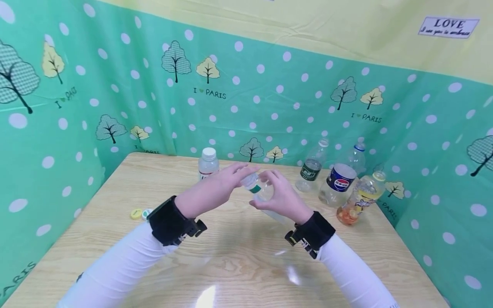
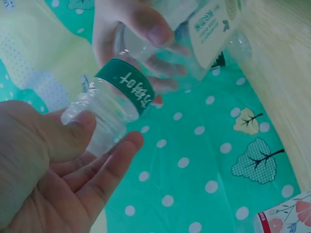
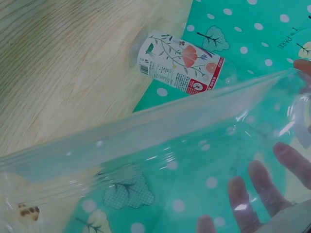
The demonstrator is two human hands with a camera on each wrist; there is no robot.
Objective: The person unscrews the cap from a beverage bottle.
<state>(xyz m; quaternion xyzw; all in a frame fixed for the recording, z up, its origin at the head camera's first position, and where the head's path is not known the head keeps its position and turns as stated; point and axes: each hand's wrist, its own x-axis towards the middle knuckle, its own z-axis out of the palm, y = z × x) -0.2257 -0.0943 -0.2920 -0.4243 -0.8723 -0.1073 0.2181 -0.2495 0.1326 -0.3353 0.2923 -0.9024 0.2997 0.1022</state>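
Note:
A large clear plastic bottle with a green neck band is held tilted above the table. My right hand grips it around the upper body; its fingers show through the clear wall in the right wrist view. My left hand is at the bottle's top, thumb on one side and fingers on the other, around the clear neck. Whether a cap sits on the mouth I cannot tell. The bottle's lower part is hard to make out in the head view.
A white-capped bottle stands behind my left hand. At right stand a green-labelled bottle, a Pepsi bottle and a bottle with orange contents. A yellow cap and a green-and-white cap lie at left on the wooden table.

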